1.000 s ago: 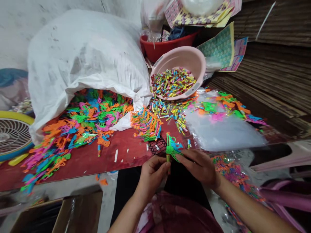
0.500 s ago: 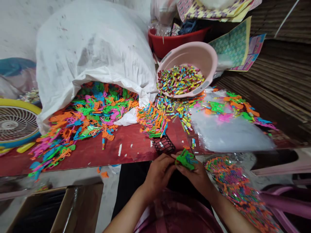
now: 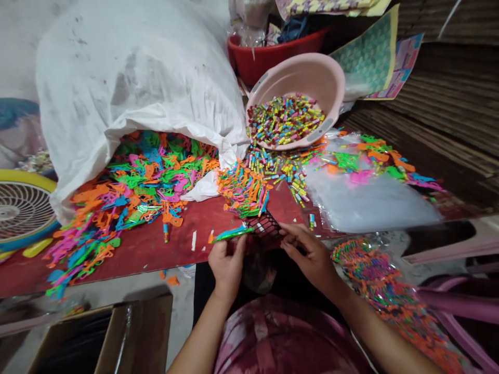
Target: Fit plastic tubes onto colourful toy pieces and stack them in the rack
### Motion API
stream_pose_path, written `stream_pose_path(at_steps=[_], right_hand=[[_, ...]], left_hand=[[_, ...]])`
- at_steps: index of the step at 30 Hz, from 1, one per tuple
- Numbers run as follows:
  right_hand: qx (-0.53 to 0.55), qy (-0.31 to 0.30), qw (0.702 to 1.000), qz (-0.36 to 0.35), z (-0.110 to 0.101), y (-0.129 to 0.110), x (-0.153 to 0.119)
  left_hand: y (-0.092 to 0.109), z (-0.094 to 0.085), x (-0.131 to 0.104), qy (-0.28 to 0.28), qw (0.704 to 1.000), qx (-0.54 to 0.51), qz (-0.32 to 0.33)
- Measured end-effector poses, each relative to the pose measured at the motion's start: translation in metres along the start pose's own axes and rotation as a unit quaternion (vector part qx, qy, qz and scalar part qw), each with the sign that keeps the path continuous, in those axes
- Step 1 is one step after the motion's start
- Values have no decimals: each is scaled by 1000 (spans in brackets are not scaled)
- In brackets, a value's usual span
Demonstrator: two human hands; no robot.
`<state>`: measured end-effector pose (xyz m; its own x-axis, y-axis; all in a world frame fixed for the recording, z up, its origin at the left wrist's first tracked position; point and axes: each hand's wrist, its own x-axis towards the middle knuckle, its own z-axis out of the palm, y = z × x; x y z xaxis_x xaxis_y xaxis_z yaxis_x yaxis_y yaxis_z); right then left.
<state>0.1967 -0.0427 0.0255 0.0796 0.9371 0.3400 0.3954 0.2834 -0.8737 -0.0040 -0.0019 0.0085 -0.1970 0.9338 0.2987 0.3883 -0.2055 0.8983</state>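
My left hand (image 3: 227,265) is closed at the table's front edge, pinching a few flat green and blue plastic pieces (image 3: 235,233) between thumb and fingers. Across from it, my right hand (image 3: 307,253) has its fingers stretched out and thumb apart, with the fingertips at the right end of a black mesh piece (image 3: 268,224); whether they touch it I cannot tell. Just beyond the mesh lies a stacked heap of orange, green and pink plastic pieces (image 3: 244,189).
A white sack (image 3: 156,67) spills a big pile of coloured plastic pieces (image 3: 152,176). A tilted pink basin (image 3: 331,72) holds small striped tubes (image 3: 286,119). Clear plastic bags (image 3: 374,202) lie right. A fan (image 3: 23,208) stands left, an open cardboard box (image 3: 144,332) below.
My hands have moved apart: the left went left with the green and blue pieces, which were between both hands earlier. My right hand no longer holds them. The view has shifted slightly.
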Motion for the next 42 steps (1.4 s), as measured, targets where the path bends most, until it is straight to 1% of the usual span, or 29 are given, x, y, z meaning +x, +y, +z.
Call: stream_pose_path(at_steps=[1, 4, 7, 10, 12, 15, 18, 21, 24, 26, 29, 31, 32, 35, 37, 39, 40, 42], right_hand=[[0, 5, 1000, 2, 1, 1, 1], [13, 20, 1000, 9, 4, 6, 3], [32, 35, 999, 21, 7, 11, 3], [44, 42, 998, 34, 7, 15, 2], [47, 42, 997, 35, 7, 17, 1], [55, 41, 997, 36, 6, 19, 0], [66, 38, 996, 35, 6, 19, 0], [71, 32, 996, 36, 5, 20, 0], [78, 29, 996, 39, 5, 21, 0], [83, 29, 995, 42, 6, 22, 0], [77, 37, 996, 35, 5, 19, 3], [51, 44, 998, 4, 2, 12, 9], [34, 47, 998, -22, 0, 6, 14], [-32, 29, 990, -137, -7, -16, 34], [-82, -10, 971, -224, -8, -31, 52], [-132, -56, 945, -293, -4, -42, 70], [-156, -76, 932, -317, 0, -45, 77], [-194, -105, 913, -342, 7, -49, 90]], left_hand=[[-2, 0, 2, 3, 1000, -12, -10], [-3, 4, 7, -16, 999, -45, -19], [0, 9, 9, -10, 998, -54, -37], [0, 14, 11, 5, 997, -44, -66], [-1, 16, 12, 13, 997, -19, -68], [-3, 16, 13, 15, 999, 38, -36], [-1, 14, 16, 6, 992, 125, 21], [5, 11, 19, -8, 975, 208, 81], [11, 10, 21, -23, 956, 263, 127], [14, 10, 21, -31, 944, 294, 148], [19, 12, 21, -39, 927, 335, 162], [21, 14, 21, -40, 918, 359, 164], [22, 15, 21, -39, 914, 369, 167], [23, 17, 20, -37, 904, 390, 172], [23, 17, 20, -46, 901, 397, 170], [23, 17, 21, -60, 902, 394, 167], [23, 16, 22, -67, 904, 388, 169], [21, 15, 23, -77, 909, 369, 180]])
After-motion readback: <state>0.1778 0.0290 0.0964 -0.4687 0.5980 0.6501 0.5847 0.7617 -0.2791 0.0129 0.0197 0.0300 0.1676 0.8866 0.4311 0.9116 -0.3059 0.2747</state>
